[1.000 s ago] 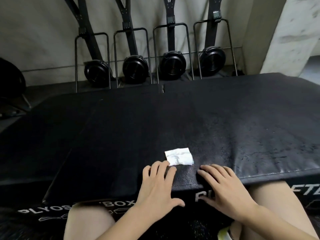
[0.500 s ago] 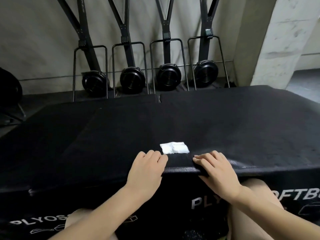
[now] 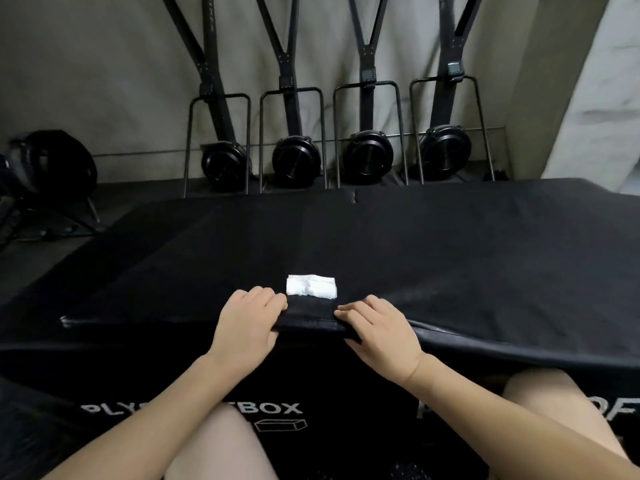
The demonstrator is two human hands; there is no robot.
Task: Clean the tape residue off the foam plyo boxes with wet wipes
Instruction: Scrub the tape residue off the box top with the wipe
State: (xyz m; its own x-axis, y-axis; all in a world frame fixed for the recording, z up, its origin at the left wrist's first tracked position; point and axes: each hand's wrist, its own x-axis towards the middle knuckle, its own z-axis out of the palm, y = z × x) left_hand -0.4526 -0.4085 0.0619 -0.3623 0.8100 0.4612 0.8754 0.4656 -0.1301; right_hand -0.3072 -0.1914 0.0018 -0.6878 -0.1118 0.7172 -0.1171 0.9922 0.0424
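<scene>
Against the wall stand four black machines (image 3: 296,164), and before you your left hand (image 3: 247,327) and right hand (image 3: 379,329) curl over the box (image 3: 450,258) top's near edge, which looks soft and yielding, while the wipe (image 3: 311,286), light and limp, lies just beyond, best pinched by its folded edge
</scene>
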